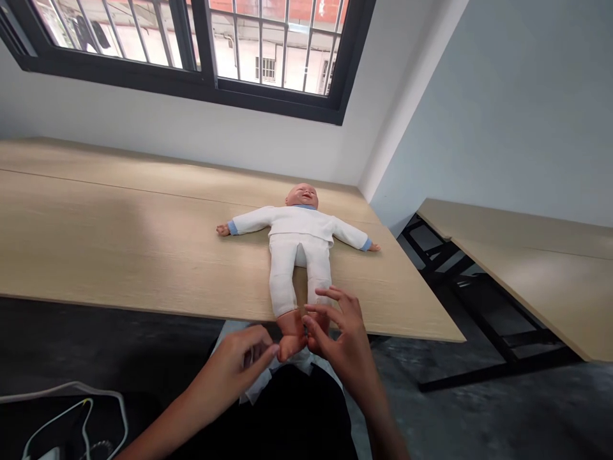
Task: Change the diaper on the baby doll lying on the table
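A baby doll [299, 246] in white clothes with blue cuffs lies on its back on the wooden table [119, 236], arms spread, bare feet hanging over the near edge. My left hand [242, 364] is at the doll's left-side foot, thumb and fingers pinching close to it. My right hand [338, 332] is at the other foot, fingers partly spread and curled around it. A white cloth [258, 386] lies under my hands on my lap.
A second wooden table [527, 255] on a black frame stands to the right, with a floor gap between the two. A barred window is on the far wall. White cables [71, 409] lie at the lower left.
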Action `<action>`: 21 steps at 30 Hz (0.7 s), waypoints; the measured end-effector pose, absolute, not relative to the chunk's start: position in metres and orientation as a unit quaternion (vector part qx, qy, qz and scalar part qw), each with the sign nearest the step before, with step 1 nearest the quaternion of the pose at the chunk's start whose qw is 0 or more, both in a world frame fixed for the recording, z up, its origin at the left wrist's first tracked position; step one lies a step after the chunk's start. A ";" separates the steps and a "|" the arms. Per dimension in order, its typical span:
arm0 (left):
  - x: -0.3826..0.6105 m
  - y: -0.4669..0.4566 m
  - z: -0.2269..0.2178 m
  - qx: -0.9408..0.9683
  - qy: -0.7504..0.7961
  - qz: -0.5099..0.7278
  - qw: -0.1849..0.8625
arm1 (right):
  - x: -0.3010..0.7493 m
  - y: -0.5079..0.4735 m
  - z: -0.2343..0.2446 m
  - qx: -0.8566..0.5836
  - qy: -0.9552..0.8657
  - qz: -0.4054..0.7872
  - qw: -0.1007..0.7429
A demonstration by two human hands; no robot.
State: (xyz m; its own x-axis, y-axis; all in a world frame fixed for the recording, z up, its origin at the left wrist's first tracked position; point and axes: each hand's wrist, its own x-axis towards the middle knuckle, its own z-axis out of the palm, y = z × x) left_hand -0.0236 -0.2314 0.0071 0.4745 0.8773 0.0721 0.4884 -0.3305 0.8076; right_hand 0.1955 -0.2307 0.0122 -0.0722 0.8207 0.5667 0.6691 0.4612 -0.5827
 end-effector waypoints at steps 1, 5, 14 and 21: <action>-0.027 -0.234 0.005 0.798 0.422 0.222 0.369 | 0.195 -0.231 0.013 -0.509 -0.733 0.075 0.445; -0.046 -0.231 -0.019 0.841 0.386 0.125 0.358 | 0.206 -0.232 0.017 -0.519 -0.716 0.044 0.464; -0.042 -0.201 -0.087 0.789 0.446 0.185 0.381 | 0.224 -0.235 0.023 -0.586 -0.623 0.074 0.513; -0.041 -0.185 -0.109 0.755 0.444 0.219 0.431 | 0.220 -0.233 0.022 -0.598 -0.584 0.139 0.531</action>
